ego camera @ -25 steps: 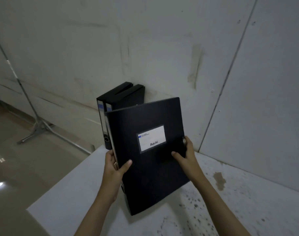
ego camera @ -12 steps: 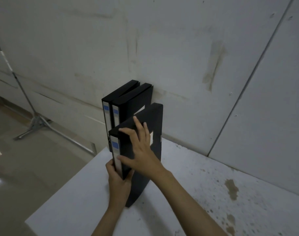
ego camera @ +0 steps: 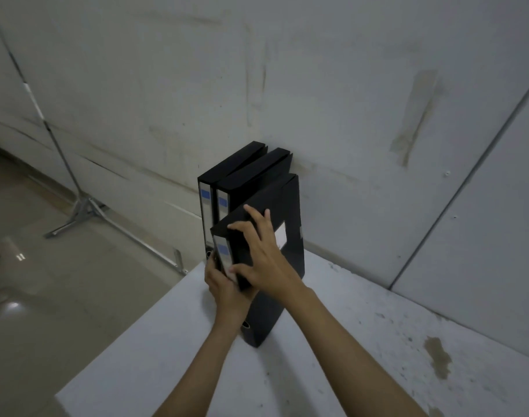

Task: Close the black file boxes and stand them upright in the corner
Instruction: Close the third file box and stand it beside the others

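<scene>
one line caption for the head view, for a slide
Both hands stand a third black file box beside two upright ones against the wall.

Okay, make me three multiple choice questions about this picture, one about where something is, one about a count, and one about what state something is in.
1. Where do the two file boxes not being held stand?
A. At the wall, on the table's far corner
B. On the floor by the tripod
C. Flat at the table's near edge

2. How many black file boxes are in view?
A. Two
B. Three
C. Five

3. How is the nearest file box held?
A. By the left hand only
B. By neither hand
C. By both hands, closed and standing

Answers: 1 A, they stand upright against the wall. 2 B, two stand behind the held one. 3 C, the left hand grips its spine and the right hand lies on its side.
</scene>
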Demonstrator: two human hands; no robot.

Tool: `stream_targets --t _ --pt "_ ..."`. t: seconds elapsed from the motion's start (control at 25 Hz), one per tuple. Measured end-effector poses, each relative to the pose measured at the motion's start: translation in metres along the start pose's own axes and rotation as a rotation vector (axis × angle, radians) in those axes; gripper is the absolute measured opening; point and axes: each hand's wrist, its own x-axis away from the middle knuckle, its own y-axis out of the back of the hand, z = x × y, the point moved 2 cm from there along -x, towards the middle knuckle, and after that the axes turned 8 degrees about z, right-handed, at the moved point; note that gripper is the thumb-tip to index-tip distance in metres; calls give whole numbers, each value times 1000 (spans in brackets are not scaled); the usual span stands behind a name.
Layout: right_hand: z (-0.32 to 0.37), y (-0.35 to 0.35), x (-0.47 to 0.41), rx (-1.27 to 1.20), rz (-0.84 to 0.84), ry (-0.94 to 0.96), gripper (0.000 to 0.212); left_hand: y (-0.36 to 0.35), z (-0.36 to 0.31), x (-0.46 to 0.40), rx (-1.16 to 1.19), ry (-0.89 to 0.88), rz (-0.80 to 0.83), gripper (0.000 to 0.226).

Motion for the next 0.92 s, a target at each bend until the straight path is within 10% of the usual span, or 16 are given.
stream_targets --t 0.36,0.92 --pt "-34 4 -27 -15 -251 28 51 -6 -16 -72 77 -63 40 117" --pt "-66 18 -71 132 -181 -61 60 -23 -14 -92 83 9 253 139"
